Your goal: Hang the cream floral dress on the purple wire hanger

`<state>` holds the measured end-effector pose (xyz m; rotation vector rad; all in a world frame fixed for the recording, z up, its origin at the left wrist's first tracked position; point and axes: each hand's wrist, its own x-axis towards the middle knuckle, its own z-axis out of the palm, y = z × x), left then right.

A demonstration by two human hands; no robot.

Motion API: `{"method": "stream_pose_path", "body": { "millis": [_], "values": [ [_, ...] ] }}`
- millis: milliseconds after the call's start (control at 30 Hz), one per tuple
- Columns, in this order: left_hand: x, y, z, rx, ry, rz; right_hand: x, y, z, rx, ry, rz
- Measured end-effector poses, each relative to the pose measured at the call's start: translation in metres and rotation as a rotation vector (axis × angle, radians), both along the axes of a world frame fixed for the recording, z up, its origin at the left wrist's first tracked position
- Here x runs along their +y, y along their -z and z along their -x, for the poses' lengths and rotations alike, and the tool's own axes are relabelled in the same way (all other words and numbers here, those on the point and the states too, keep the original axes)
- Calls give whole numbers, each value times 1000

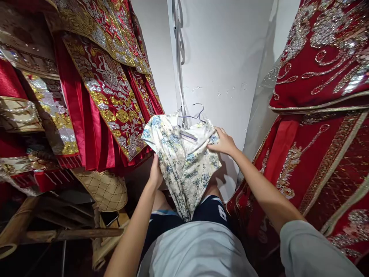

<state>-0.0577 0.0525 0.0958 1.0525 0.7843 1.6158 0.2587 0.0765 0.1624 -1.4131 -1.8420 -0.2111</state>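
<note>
A pale floral garment (184, 169) with blue and yellow flowers is spread between my hands, its lower end narrowing down between my legs. Inside its neckline sits a thin purple hanger (198, 115), the hook sticking up above the collar. My left hand (156, 173) is at the garment's left edge, its fingers mostly hidden behind the cloth. At the right shoulder, my right hand (222, 142) grips the fabric, with the thumb in front and the other fingers along the edge.
Red embroidered costumes (112, 88) hang at the left, and more beaded red garments (311, 154) hang at the right. A white wall (225, 50) stands ahead with a metal rail. Bamboo furniture (72, 234) is at the lower left.
</note>
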Motion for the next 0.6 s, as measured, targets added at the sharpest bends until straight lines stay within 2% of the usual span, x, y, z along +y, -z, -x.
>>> {"method": "stream_pose_path", "body": {
  "millis": [133, 267, 400, 500, 567, 600],
  "values": [
    [-14, 32, -18, 172, -74, -21, 11, -22, 18, -65, -40, -21],
    [-22, 53, -33, 228, -107, -54, 8, -24, 28, -61, -131, -13],
    [-33, 71, -40, 233, -87, -1, -4, -23, 28, -8, -306, -73],
    [-44, 81, -43, 226, -60, 67, -23, -4, 44, 219, -516, -114],
    [-49, 85, -46, 245, -52, 86, -38, 27, 65, 471, -592, -56],
    [-51, 87, -48, 257, -53, 77, -45, 46, 78, 605, -575, -3]
  ]
}}
